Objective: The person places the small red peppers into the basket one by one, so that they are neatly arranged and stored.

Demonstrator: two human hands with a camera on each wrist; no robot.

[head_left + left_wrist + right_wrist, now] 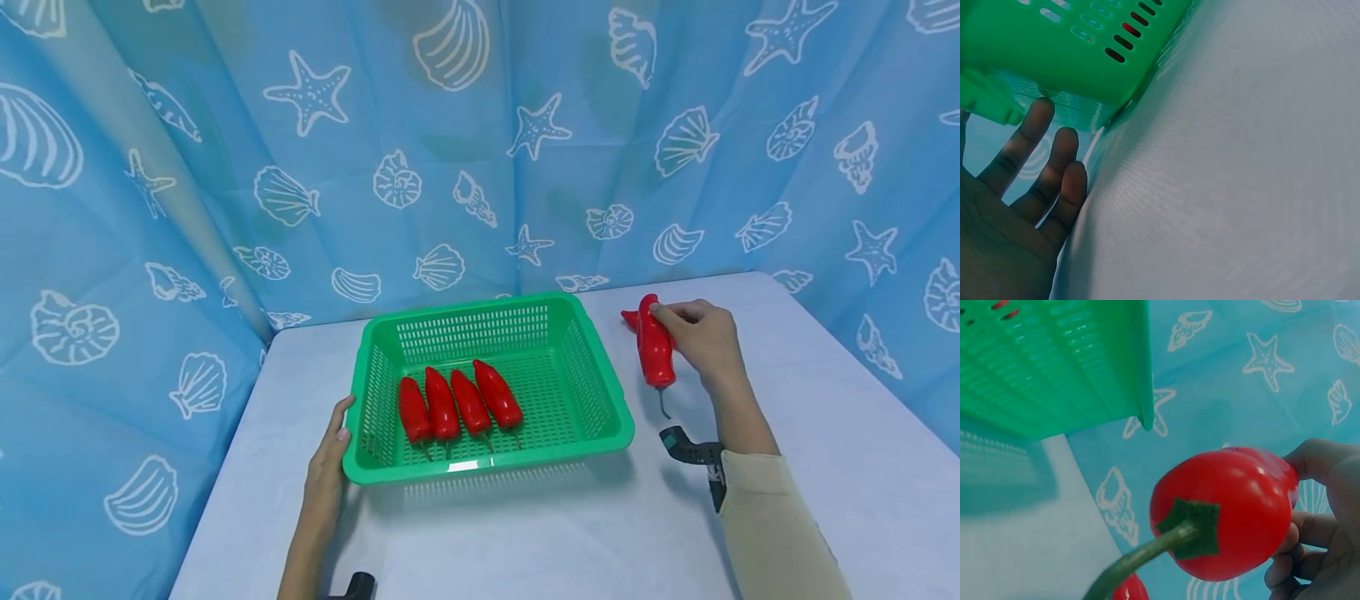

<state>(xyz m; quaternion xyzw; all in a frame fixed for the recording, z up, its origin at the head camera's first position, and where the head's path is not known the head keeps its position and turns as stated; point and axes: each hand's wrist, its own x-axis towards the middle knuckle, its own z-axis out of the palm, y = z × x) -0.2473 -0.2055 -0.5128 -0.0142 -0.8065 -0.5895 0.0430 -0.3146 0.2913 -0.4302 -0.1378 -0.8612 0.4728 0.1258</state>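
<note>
My right hand [703, 337] pinches a red pepper [656, 354] between thumb and fingers near its tip, to the right of the green basket [491, 468]. Its green stem hangs downward; in the right wrist view the stem end of the pepper [1229, 512] faces the camera. Behind it, another red pepper [630, 319] is partly hidden. Several red peppers [442, 406] lie side by side in the basket's left half, stems toward the near side. At the basket's left rim is my left hand [328, 458], touching it with fingers extended; the left wrist view shows those fingers [1063, 153] fairly straight.
The basket stands on a white-covered table [480, 533]. A blue curtain [480, 167] with shells and starfish hangs behind the table and along both sides. Black straps with camera mounts [693, 450] sit on the wrists.
</note>
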